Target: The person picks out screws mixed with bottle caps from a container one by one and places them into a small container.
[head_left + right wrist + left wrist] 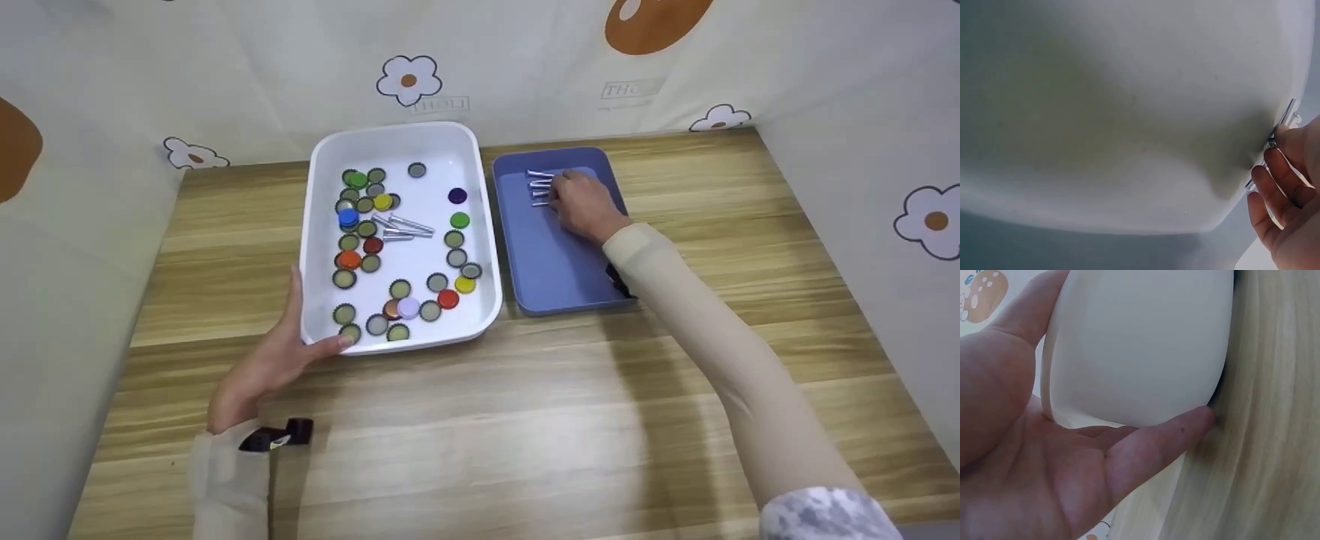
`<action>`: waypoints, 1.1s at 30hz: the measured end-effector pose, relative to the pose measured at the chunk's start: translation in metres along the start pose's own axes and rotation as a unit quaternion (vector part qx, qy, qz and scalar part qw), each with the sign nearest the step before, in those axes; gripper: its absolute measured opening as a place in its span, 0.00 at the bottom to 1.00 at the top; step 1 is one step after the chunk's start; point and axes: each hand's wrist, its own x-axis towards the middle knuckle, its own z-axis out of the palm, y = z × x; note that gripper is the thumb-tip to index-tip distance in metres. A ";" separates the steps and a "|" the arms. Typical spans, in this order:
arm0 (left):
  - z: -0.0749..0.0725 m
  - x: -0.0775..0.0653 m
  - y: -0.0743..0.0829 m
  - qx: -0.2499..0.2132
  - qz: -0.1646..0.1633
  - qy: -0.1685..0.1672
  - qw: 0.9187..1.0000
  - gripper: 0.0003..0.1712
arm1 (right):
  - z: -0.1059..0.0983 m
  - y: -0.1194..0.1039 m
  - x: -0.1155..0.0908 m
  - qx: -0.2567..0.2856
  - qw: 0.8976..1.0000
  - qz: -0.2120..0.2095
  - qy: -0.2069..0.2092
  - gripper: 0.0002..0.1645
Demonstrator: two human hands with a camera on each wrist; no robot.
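My left hand (274, 360) grips the near left corner of a white tray (491, 300); the thumb lies over the front rim and the fingers run along the outer side. In the left wrist view the tray's outer wall (1140, 343) sits between thumb and fingers. Inside the tray lie many bottle caps, some coloured, and a small pile of metal bolts (409, 227). My right hand (587, 206) is over the blue tray (551, 277), pinching a bolt (1271, 143) between thumb and fingertips. Several bolts (540, 184) lie in a row there, partly hidden by the hand.
Both trays stand side by side on a wooden table (450, 450), near the back wall. A flower-patterned cloth (525, 67) covers the wall behind and both sides. The right forearm crosses the blue tray's right edge.
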 end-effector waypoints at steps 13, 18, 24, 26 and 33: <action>0.000 0.001 0.000 -0.005 -0.004 0.003 1.000 0.72 | -0.001 0.003 0.003 0.038 0.999 0.010 -0.009 0.10; 0.000 0.000 0.001 -0.002 -0.012 0.002 1.000 0.72 | -0.003 0.006 0.002 0.057 0.998 0.004 0.002 0.11; 0.001 0.001 0.000 -0.008 0.002 0.008 1.000 0.72 | -0.009 0.002 0.001 0.069 0.998 0.011 -0.001 0.15; 0.001 0.002 0.001 -0.009 0.003 0.009 1.000 0.71 | -0.010 -0.002 0.000 0.064 0.998 0.008 -0.003 0.16; 0.002 0.001 0.001 -0.003 0.002 0.010 1.000 0.71 | -0.006 -0.012 -0.002 0.037 0.998 -0.030 0.027 0.15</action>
